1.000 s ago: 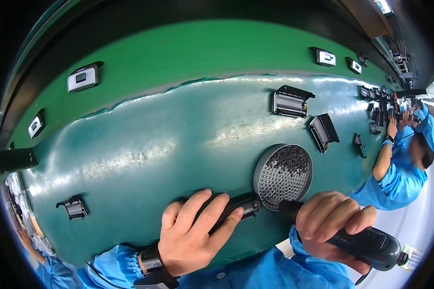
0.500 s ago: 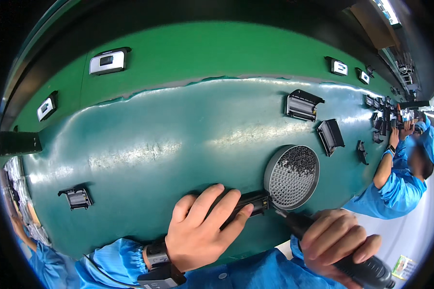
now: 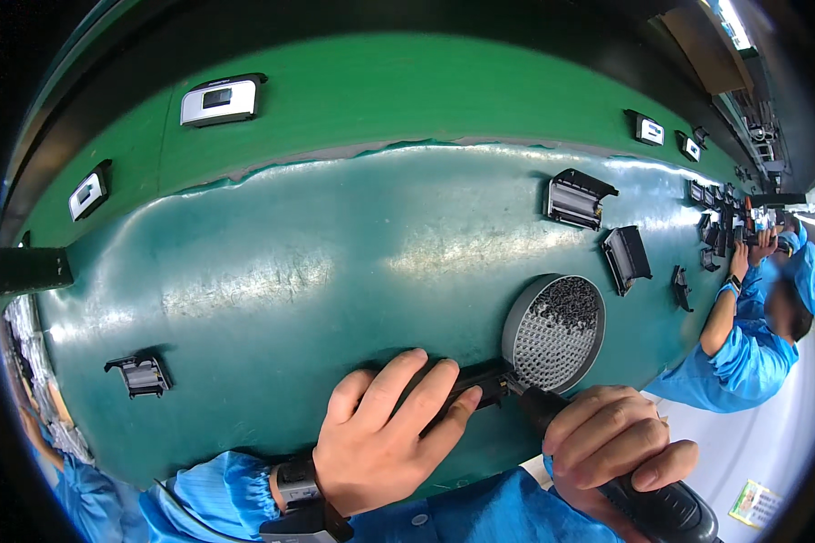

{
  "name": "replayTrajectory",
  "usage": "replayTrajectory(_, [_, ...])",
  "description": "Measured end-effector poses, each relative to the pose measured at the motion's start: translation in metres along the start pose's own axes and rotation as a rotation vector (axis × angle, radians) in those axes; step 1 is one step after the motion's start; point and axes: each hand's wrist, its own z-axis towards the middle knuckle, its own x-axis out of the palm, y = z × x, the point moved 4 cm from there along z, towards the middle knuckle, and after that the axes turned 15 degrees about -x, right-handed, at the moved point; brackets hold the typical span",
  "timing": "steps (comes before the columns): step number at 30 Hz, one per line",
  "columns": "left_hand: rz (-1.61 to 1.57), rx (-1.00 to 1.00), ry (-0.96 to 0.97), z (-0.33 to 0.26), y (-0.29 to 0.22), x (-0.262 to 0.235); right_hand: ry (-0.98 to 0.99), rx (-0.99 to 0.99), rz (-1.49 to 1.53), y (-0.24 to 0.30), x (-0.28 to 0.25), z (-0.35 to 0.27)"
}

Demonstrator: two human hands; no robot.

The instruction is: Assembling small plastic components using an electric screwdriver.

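My left hand (image 3: 391, 425) lies over a long black plastic part (image 3: 489, 384) on the table, fingers pressing it down and hiding much of it. In my right hand (image 3: 611, 443) is a black power screwdriver (image 3: 675, 513), held with the fingers wrapped around its body. Its tip meets the right end of the black part, beside the dish, though the exact contact point is too small to make out. Just beyond stands a round grey dish (image 3: 509, 335) with a dimpled bottom, holding many small dark screws (image 3: 566, 303) toward its far side.
Black plastic housings (image 3: 575, 199) (image 3: 627, 258) lie beyond the dish, another housing (image 3: 140, 375) at the left. A green strip (image 3: 380, 95) along the back carries white-and-black units (image 3: 219, 101). At the right, a co-worker in blue (image 3: 743, 362) handles parts.
My right hand has brought the screwdriver left, its tip closer against the part's end. My left hand keeps its hold. Most units on the green strip appear slightly farther right; the view has shifted a little.
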Motion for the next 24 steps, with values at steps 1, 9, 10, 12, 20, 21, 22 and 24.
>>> replayTrajectory(1, [0.0, 0.001, 0.0, 0.0, 0.0, 0.0, 0.009, -0.003, -0.006, 0.0, 0.001, 0.0])
replayTrajectory(9, [-0.006, -0.012, 0.011, -0.001, 0.001, 0.001, 0.033, 0.106, 0.109, 0.0, 0.001, 0.0])
replayTrajectory(10, [-0.008, -0.014, 0.018, -0.001, 0.0, 0.001, -0.019, 0.037, 0.004, -0.001, 0.0, -0.001])
replayTrajectory(12, [-0.005, -0.013, 0.022, 0.0, -0.001, 0.0, -0.025, 0.04, 0.021, -0.002, 0.0, -0.001])
replayTrajectory(20, [0.012, -0.013, -0.009, 0.001, -0.005, -0.001, 0.098, 0.135, 0.174, -0.003, -0.009, 0.001])
replayTrajectory(21, [0.001, -0.01, -0.014, 0.001, -0.006, 0.0, 0.072, 0.173, 0.206, -0.003, -0.006, 0.004])
replayTrajectory(22, [-0.003, -0.015, -0.015, 0.001, -0.004, 0.002, 0.071, 0.163, 0.216, -0.004, -0.009, 0.003])
replayTrajectory(24, [0.002, -0.014, -0.013, -0.001, -0.003, 0.002, 0.185, 0.151, 0.254, -0.001, -0.01, -0.003])
